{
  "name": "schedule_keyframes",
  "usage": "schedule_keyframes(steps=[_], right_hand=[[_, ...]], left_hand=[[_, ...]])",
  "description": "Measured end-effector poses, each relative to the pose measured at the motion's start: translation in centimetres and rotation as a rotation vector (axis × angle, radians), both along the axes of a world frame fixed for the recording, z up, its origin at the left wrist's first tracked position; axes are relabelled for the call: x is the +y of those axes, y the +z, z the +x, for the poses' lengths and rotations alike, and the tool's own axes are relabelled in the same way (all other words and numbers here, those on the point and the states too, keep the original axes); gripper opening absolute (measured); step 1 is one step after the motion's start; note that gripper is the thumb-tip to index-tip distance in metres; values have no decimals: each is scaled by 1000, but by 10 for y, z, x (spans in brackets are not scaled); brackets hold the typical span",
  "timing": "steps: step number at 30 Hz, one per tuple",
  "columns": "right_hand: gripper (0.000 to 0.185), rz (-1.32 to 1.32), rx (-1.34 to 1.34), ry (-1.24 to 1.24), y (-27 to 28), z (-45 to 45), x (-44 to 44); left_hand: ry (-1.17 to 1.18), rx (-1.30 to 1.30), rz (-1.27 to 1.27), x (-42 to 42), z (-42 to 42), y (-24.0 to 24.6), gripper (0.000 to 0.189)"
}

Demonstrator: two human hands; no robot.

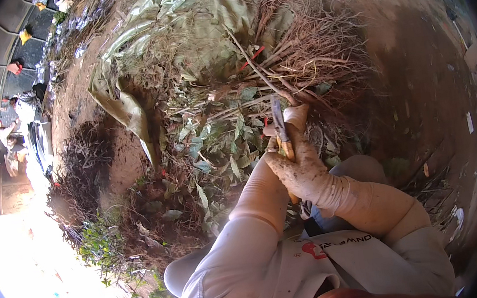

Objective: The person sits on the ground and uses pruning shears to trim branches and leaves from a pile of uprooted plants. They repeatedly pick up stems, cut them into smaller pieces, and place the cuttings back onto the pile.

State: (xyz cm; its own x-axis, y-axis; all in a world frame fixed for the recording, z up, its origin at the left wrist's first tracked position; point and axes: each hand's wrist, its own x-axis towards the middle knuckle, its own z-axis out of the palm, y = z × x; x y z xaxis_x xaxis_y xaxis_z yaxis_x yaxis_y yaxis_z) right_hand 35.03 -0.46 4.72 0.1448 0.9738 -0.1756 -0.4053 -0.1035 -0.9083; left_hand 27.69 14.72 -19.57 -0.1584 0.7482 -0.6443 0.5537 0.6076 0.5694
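My left hand [297,118], in a soiled pale work glove, is closed around the base of a bare woody stem [255,67]. That stem slants up and left over a pile of rooted cuttings. In my right hand [301,172], also gloved and muddy, are pruning shears with yellow handles [287,150]. Their metal blade [278,118] points away from me, right beside my left hand. Whether the blades touch the stem cannot be made out. Reddish bare roots [324,46] fan out beyond my hands, and cut leafy stems [219,138] lie to their left.
A pale green woven plastic sheet [202,25] lies crumpled on the soil behind the cuttings. Dark root bundles [84,149] and a green leafy clump [103,244] are at the left. Another person [10,139] is near the left wall. Litter dots the bare ground [416,84] at right.
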Motion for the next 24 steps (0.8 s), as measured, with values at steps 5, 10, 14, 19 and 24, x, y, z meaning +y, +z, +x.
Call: schedule_keyframes(steps=[5, 10, 14, 19, 24], right_hand=[[42, 12, 41, 21, -5, 21, 2], [45, -36, 15, 76, -21, 28, 1], [44, 108, -148, 472, -30, 3, -14], [44, -30, -614, 949, -41, -60, -52], [38, 22, -56, 919, -34, -107, -62]], left_hand=[[53, -306, 220, 17, -34, 16, 34], [397, -920, 655, -9, -134, 110, 24], [265, -1288, 832, -54, -191, 177, 22], [423, -1178, 918, -130, -231, 219, 12], [451, -1678, 798, -184, -251, 228, 24]])
